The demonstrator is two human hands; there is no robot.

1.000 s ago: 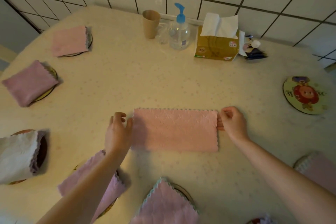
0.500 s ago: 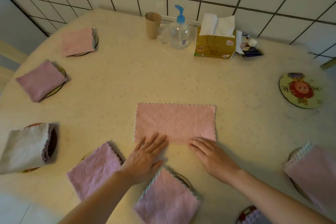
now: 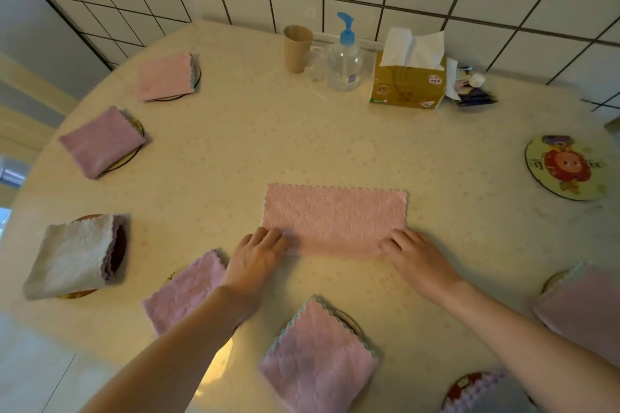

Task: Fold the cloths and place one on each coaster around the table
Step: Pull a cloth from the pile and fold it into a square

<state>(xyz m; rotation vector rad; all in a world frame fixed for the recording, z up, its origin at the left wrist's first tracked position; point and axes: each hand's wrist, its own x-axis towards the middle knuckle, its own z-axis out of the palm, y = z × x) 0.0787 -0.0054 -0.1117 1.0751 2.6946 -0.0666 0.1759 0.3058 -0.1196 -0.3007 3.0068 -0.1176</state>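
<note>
Most of the round is laid, by my reckoning. Folded cloths sit on coasters round the counter (image 3: 302, 151): a pink one at the far left (image 3: 165, 76), a mauve one (image 3: 100, 141) nearer, a grey-white one (image 3: 72, 258) at the left edge, two pink ones close to me (image 3: 184, 290) (image 3: 317, 359), one at the right edge (image 3: 583, 308), and a scrap of another at the bottom right (image 3: 476, 392), only partly in view. One bare coaster (image 3: 567, 167), the cartoon-printed one at the far right, has no cloth yet. The pink cloth (image 3: 335, 216) meant for it, I judge, lies mid-counter as a long rectangle, folded but not down to a square. My left hand (image 3: 258, 255) and right hand (image 3: 414, 255) rest at its near corners, fingers curled onto the hem; whether they pinch it or merely press, I cannot tell. What is left: finish folding this cloth and set it on the bare coaster.
</note>
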